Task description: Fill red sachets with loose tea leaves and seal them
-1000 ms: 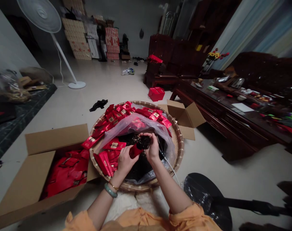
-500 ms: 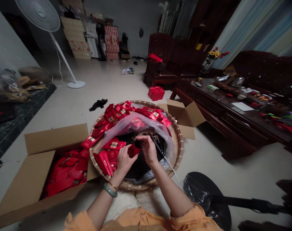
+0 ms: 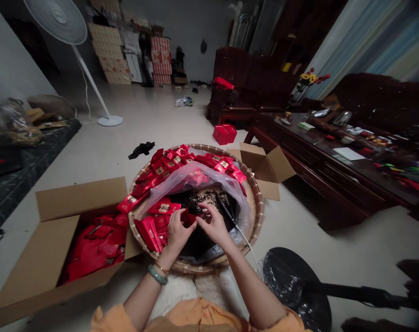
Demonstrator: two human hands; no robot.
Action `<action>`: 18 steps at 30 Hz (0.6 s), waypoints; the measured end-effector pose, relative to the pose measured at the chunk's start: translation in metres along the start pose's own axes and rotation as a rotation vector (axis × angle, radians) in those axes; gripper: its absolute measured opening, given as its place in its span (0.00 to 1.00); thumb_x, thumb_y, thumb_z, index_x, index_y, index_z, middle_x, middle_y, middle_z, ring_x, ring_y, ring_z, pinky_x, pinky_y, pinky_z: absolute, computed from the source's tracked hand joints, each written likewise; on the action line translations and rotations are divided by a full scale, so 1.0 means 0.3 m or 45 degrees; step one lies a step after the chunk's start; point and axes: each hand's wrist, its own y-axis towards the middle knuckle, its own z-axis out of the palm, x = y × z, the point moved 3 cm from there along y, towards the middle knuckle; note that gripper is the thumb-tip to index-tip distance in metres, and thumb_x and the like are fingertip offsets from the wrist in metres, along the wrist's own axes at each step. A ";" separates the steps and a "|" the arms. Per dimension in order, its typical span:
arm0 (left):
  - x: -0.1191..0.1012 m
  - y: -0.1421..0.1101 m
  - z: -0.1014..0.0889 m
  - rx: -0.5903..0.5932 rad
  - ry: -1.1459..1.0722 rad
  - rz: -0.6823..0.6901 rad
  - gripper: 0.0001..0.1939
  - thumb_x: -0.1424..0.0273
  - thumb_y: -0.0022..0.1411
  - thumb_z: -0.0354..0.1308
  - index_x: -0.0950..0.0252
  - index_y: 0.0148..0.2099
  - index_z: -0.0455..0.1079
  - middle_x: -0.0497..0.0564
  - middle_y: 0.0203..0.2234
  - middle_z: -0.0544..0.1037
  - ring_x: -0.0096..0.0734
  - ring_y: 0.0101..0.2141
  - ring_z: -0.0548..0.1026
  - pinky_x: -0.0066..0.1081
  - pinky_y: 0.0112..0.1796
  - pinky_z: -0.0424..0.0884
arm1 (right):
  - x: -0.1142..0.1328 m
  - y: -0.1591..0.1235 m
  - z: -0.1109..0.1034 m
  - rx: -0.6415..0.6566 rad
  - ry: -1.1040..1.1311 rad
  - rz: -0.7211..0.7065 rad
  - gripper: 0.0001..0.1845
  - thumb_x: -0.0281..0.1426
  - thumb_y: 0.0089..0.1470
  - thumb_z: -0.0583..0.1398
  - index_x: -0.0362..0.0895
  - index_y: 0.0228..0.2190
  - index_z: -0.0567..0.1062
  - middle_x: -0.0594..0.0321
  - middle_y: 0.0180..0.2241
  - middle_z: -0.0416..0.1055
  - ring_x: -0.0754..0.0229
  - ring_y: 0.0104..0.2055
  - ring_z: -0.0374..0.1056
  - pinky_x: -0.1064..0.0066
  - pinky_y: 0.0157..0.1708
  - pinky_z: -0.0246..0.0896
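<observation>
Left hand (image 3: pixel 177 233): thumb and fingers curled around a small red packet (image 3: pixel 187 217), gripping it. Packet sits between the two hands, above dark loose material (image 3: pixel 195 244); something dark shows at its top. Right hand (image 3: pixel 216 226): fingers bent, thumb tip at the packet's right edge; cannot tell whether they pinch it or only touch.

Just beyond the right hand, to its right: a dark slim tool (image 3: pixel 226 208) with a white cord (image 3: pixel 245 240) running back past the forearm. Left of the left hand: a pile of red packets (image 3: pixel 150 233). Clear plastic bag (image 3: pixel 176 177) arches beyond both hands, within a round woven basket (image 3: pixel 260 203). Further left of the left hand: open cardboard box (image 3: pixel 53 253) holding more red packets.
</observation>
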 end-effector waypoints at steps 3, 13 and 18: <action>-0.002 -0.004 0.001 0.001 0.007 0.009 0.21 0.67 0.49 0.63 0.65 0.45 0.63 0.55 0.37 0.71 0.36 0.37 0.72 0.31 0.29 0.73 | 0.000 -0.001 0.001 -0.030 -0.016 -0.030 0.15 0.27 0.45 0.58 0.46 0.38 0.74 0.61 0.36 0.72 0.62 0.32 0.67 0.70 0.32 0.66; -0.018 -0.010 -0.006 0.058 0.086 0.096 0.21 0.66 0.51 0.62 0.63 0.46 0.62 0.55 0.39 0.71 0.39 0.40 0.71 0.38 0.39 0.72 | 0.027 0.055 -0.012 -0.089 0.088 -0.111 0.18 0.29 0.50 0.56 0.48 0.44 0.74 0.57 0.43 0.71 0.56 0.43 0.67 0.65 0.40 0.66; -0.030 -0.011 -0.003 0.079 0.128 0.175 0.19 0.67 0.52 0.61 0.65 0.45 0.62 0.56 0.37 0.71 0.40 0.40 0.71 0.40 0.40 0.71 | 0.044 0.086 0.016 0.178 -0.089 -0.194 0.22 0.24 0.49 0.54 0.50 0.45 0.74 0.60 0.45 0.72 0.57 0.46 0.67 0.62 0.46 0.62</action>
